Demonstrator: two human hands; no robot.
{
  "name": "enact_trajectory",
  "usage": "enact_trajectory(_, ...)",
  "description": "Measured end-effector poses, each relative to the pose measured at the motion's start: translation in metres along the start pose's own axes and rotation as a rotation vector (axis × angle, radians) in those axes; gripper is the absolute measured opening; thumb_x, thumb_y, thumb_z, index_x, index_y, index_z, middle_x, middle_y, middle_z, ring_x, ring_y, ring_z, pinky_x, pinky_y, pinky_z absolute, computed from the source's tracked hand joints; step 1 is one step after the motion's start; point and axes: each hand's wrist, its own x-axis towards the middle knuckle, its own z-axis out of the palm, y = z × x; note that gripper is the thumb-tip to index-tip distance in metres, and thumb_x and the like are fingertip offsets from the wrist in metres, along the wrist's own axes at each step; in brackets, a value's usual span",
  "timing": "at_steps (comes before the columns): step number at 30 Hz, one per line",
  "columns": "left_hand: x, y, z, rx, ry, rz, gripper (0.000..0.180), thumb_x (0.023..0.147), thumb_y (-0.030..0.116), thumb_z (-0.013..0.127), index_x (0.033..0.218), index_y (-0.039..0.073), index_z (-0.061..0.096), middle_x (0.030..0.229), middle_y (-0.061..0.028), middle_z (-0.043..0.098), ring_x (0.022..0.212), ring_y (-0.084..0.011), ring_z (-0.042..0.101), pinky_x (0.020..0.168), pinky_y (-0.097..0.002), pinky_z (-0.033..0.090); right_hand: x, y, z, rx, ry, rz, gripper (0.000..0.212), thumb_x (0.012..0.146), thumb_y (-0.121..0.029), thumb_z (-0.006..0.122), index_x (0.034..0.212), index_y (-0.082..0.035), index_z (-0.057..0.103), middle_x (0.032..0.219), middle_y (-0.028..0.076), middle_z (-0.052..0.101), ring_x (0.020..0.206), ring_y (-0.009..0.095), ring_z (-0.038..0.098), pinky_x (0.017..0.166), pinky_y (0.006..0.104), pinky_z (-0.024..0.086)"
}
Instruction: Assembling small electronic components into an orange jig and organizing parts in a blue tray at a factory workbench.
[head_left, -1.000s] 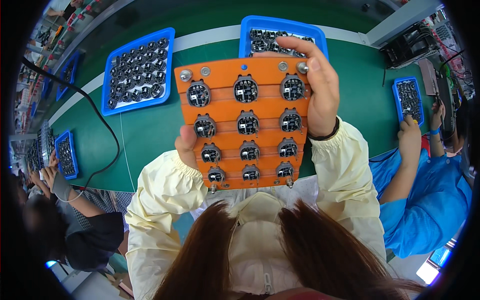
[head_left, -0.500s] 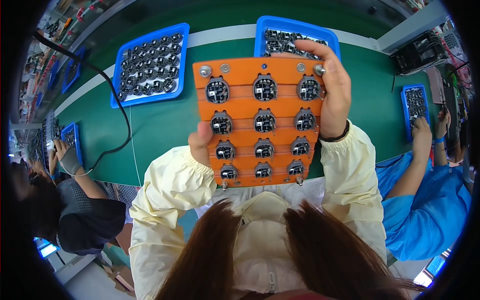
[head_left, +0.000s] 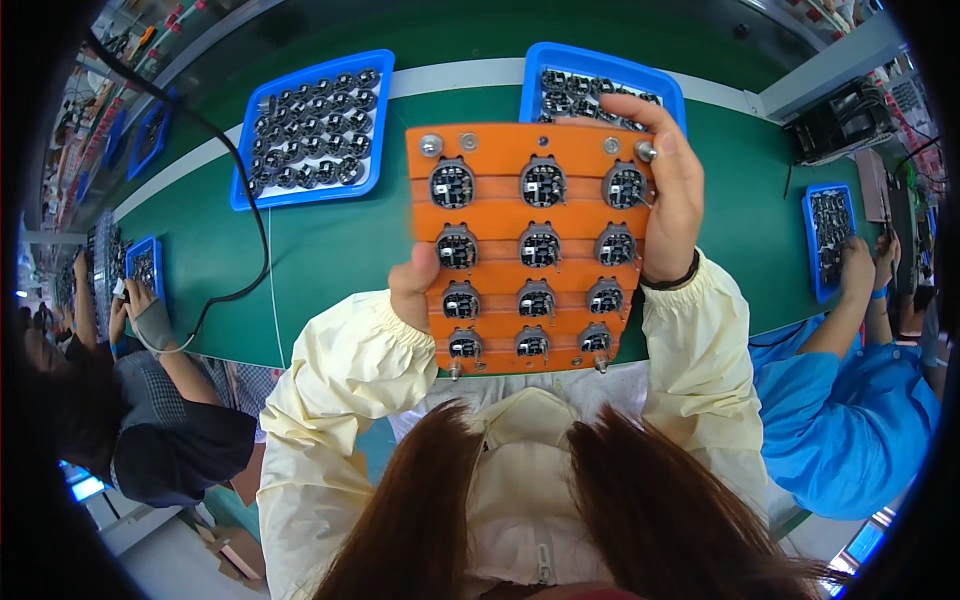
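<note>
Between my two hands is an orange fixture plate (head_left: 498,275), held up in front of my chest. Rows of round dark electronic parts (head_left: 542,182) sit in its face, with metal pins at its corners. My left hand (head_left: 412,280) grips the left edge, thumb on the front and fingers hidden behind. My right hand (head_left: 668,190) is wrapped round the upper right edge, its index finger reaching over the top beside a corner pin. A blue tray (head_left: 607,52) with similar round parts stands behind the plate, partly covered by it and by my right hand.
Another blue tray (head_left: 386,110) of round parts lies on the green table (head_left: 330,255) at the back left. A black cable (head_left: 258,220) hangs down on the left. Co-workers sit on both sides; at the right, hands are at a smaller blue tray (head_left: 812,240).
The plate and the surrounding scene have shifted slightly right and down in the picture. Both hands keep the same hold. The co-worker's hands on the left have moved a little.
</note>
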Motion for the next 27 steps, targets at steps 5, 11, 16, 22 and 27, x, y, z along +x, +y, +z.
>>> enact_trajectory(5,0.004,-0.001,-0.006,-0.092,-0.063,0.005,0.085,0.073,0.041,0.067,0.135,0.004,0.022,0.134,-0.0184,0.035,0.120,-0.0335,0.039,0.098,-0.0512,0.034,0.000,-0.002,0.003,-0.084,0.039,0.003,0.039,0.095,-0.028,0.030,0.112,0.002,0.046,0.101,0.017,0.060,0.089,0.019,0.060,0.079,0.0274,0.048)
enact_trajectory(11,0.000,0.005,-0.009,-0.045,-0.060,-0.053,0.086,0.073,0.042,0.066,0.136,0.004,0.022,0.134,-0.0173,0.035,0.121,-0.0327,0.038,0.099,-0.0499,0.033,0.002,-0.001,0.003,-0.120,0.060,0.018,0.039,0.095,-0.027,0.029,0.111,0.004,0.046,0.102,0.017,0.058,0.090,0.019,0.059,0.080,0.0274,0.048)
enact_trajectory(16,0.001,0.008,-0.012,-0.037,-0.132,-0.117,0.087,0.073,0.043,0.066,0.136,0.005,0.021,0.135,-0.0169,0.034,0.122,-0.0320,0.038,0.099,-0.0496,0.032,0.004,0.002,0.006,-0.101,0.123,0.019,0.039,0.095,-0.029,0.031,0.108,0.003,0.050,0.094,0.013,0.060,0.082,0.014,0.060,0.073,0.0235,0.049)
enact_trajectory(22,-0.001,0.004,-0.019,-0.028,-0.149,-0.132,0.089,0.072,0.044,0.067,0.136,0.005,0.021,0.135,-0.0159,0.034,0.122,-0.0304,0.038,0.100,-0.0483,0.033,0.005,0.004,0.004,-0.101,0.127,0.027,0.040,0.095,-0.029,0.031,0.107,0.003,0.051,0.092,0.011,0.060,0.080,0.012,0.059,0.071,0.0213,0.048)
enact_trajectory(27,0.001,0.009,0.001,0.033,-0.179,-0.110,0.095,0.067,0.048,0.070,0.136,0.005,0.022,0.134,-0.0147,0.036,0.122,-0.0288,0.039,0.100,-0.0465,0.033,0.004,0.006,0.001,-0.079,0.099,0.030,0.039,0.094,-0.029,0.032,0.107,0.003,0.051,0.092,0.011,0.060,0.080,0.012,0.059,0.071,0.0219,0.048)
